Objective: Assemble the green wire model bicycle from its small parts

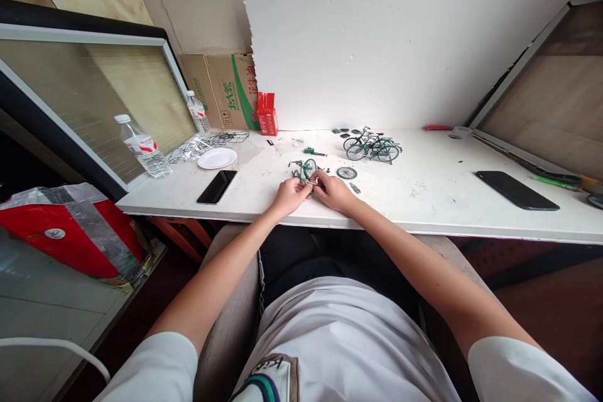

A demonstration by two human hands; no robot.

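A partly built green model bicycle (309, 168) with one spoked wheel is right at my fingertips, just past the table's front edge. My left hand (291, 196) is closed, its thumb and fingers pinching at the bicycle's near part. My right hand (333, 192) is closed too, bent inward so that its fingertips meet the left ones around a thin silvery piece (309, 183). My fingers cover part of the frame and exactly where this piece ends. A loose green wheel (347, 173) lies flat beyond the right hand, and a small dark part (355, 188) lies beside it.
Finished-looking model bicycles (372, 146) stand behind. A green part (315, 151) lies nearer. Leftward are a phone (217, 186), a white plate (217, 158), a water bottle (144, 147) and a red box (267, 116). A black phone-like slab (517, 190) lies right.
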